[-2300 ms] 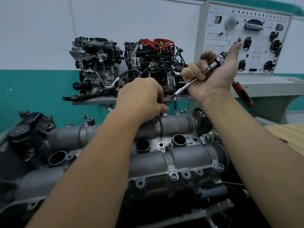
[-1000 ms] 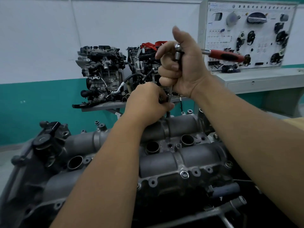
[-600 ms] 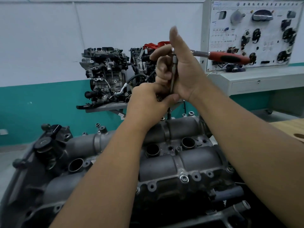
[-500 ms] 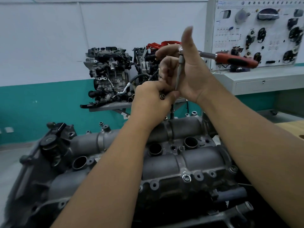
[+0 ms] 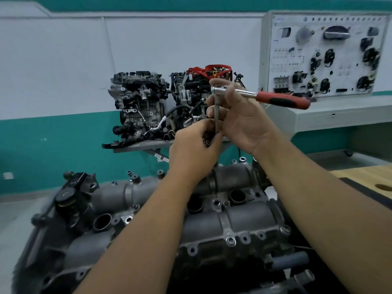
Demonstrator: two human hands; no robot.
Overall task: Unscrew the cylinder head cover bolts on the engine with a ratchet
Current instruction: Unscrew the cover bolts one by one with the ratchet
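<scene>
A grey cylinder head cover (image 5: 239, 219) lies across the lower half of the view, with bolts (image 5: 230, 240) still in its near flange. My right hand (image 5: 241, 122) holds the ratchet (image 5: 282, 100) up above the engine, fingers curled round the chrome head and the vertical extension bar (image 5: 216, 117); the red handle sticks out to the right. My left hand (image 5: 195, 153) is just below, pinching small dark bolts (image 5: 206, 142) at the lower end of the extension. The socket end is hidden by my fingers.
Two display engines (image 5: 140, 107) stand on a wall shelf behind my hands. A grey training panel on a cabinet (image 5: 322, 54) fills the right background. A wooden bench with a hole (image 5: 373, 179) sits at the right edge. Several open plug wells (image 5: 102, 221) dot the cover.
The ratchet swung from slanted to upright with its handle pointing right. My left hand rose off the cover to the extension's lower end. My right thumb has come down onto the tool.
</scene>
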